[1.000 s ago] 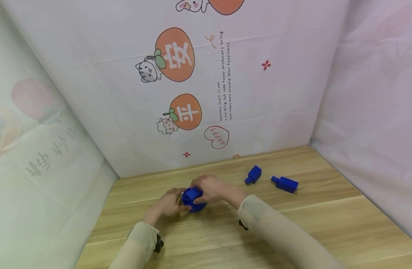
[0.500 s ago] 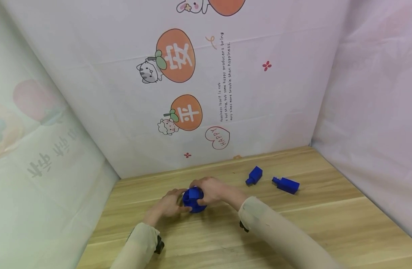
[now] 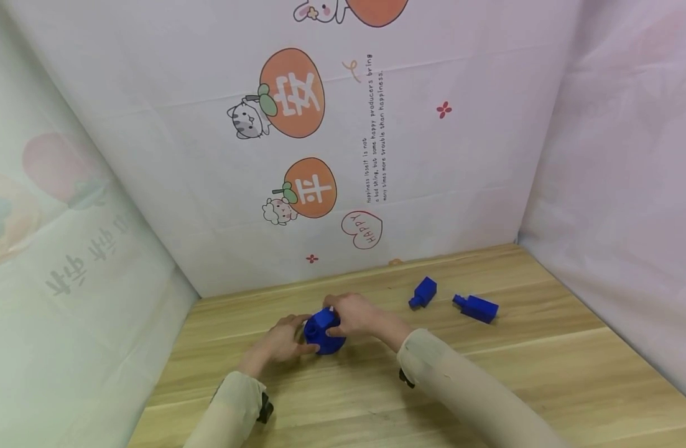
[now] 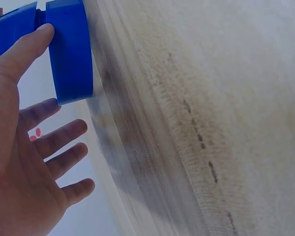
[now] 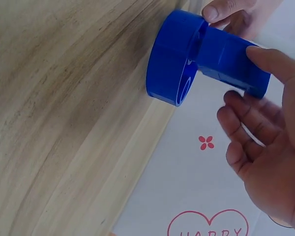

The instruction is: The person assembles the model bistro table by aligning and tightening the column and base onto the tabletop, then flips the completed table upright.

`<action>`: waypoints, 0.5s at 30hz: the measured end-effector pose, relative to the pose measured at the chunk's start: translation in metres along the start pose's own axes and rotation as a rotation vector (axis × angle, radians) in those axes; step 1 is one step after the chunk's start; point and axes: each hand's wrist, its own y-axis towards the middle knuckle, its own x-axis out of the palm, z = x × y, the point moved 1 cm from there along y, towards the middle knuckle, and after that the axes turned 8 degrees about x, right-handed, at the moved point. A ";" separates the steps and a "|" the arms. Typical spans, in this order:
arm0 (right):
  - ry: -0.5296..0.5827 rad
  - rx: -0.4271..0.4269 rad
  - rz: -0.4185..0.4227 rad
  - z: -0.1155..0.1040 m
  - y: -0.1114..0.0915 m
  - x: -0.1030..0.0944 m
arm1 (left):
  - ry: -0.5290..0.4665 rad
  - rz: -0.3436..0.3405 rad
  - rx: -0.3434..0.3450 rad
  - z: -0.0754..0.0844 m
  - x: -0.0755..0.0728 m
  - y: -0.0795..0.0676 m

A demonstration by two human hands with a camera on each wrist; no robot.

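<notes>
A round blue base point(image 3: 330, 346) with round openings in its top stands on the wooden table. My left hand point(image 3: 282, 340) grips its side between thumb and index finger, while the other fingers stay off it in the left wrist view. In the right wrist view, a squarish blue block point(image 5: 228, 56) rises from one part of the base, narrow end toward it. Thumb and fingers of my right hand point(image 3: 356, 315) pinch the block near its outer end. How deep the block's neck sits in the base cannot be told.
Two more blue blocks with narrow stepped necks, a nearer-to-wall one point(image 3: 423, 292) and one to its right point(image 3: 477, 308), lie on the table point(image 3: 343, 398). White printed cloth point(image 3: 466, 186) hangs behind and at both sides.
The blue block has turned in my right hand, and that hand's fingers have shifted slightly with it. My left hand keeps its grip on the base, and the two lying blocks stay put.
</notes>
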 end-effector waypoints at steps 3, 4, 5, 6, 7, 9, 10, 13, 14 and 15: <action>0.025 0.020 0.020 0.000 0.000 0.000 | 0.004 0.000 -0.005 0.001 0.000 0.000; 0.033 0.019 0.021 0.000 -0.001 0.000 | 0.006 -0.002 -0.007 0.001 0.001 0.000; 0.044 0.015 0.021 0.001 -0.001 0.000 | 0.006 -0.003 -0.008 0.000 0.001 0.000; 0.061 0.015 0.018 0.001 -0.002 0.000 | 0.005 -0.004 -0.010 0.000 0.002 0.000; 0.074 0.021 0.021 0.002 -0.002 0.000 | 0.006 -0.006 -0.012 0.000 0.002 0.000; 0.102 0.048 0.024 0.003 -0.002 0.001 | 0.006 -0.008 -0.012 0.000 0.003 0.000; 0.114 0.063 0.028 0.003 -0.002 0.001 | 0.008 -0.007 -0.011 0.000 0.003 0.000; 0.128 0.086 0.039 0.004 -0.001 0.002 | 0.013 -0.003 -0.007 0.001 0.002 0.000; 0.129 0.082 0.040 0.004 -0.001 0.001 | 0.013 -0.002 -0.006 0.001 0.002 0.000; 0.126 0.075 0.041 0.004 -0.001 0.001 | 0.015 -0.002 -0.006 0.002 0.001 0.000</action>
